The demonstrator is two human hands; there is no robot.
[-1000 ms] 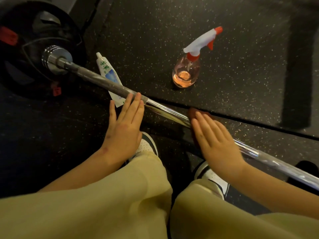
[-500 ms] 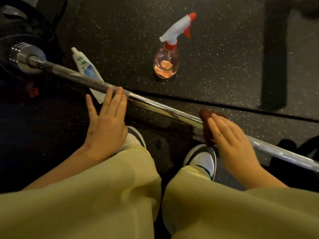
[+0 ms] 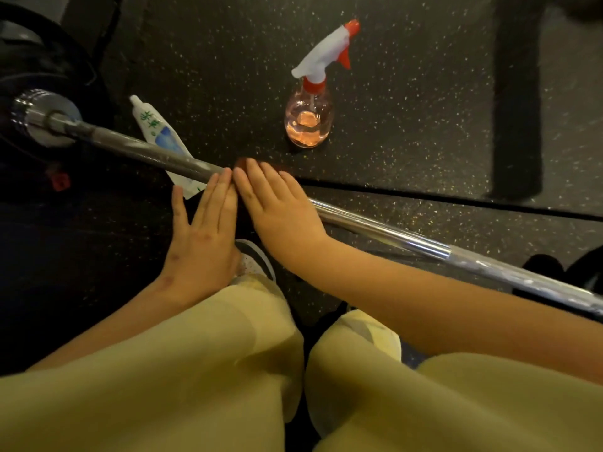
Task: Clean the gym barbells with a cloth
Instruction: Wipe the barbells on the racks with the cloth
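A steel barbell (image 3: 375,225) runs across the rubber floor from the collar at the far left down to the right edge. My left hand (image 3: 204,230) rests on the bar with its fingers straight. Right beside it, my right hand (image 3: 277,207) lies flat over a dark red cloth (image 3: 243,163) and presses it against the bar. Only a small edge of the cloth shows past my fingertips. The fingers of both hands touch each other.
A pink spray bottle (image 3: 310,115) with a white and red trigger stands beyond the bar. A white tube (image 3: 160,138) lies under the bar at left. A black weight plate (image 3: 36,53) sits on the left end. My knees and shoes are below the bar.
My right hand has slid the cloth leftward along the bar until it meets my left hand. The left hand has stayed on the bar.
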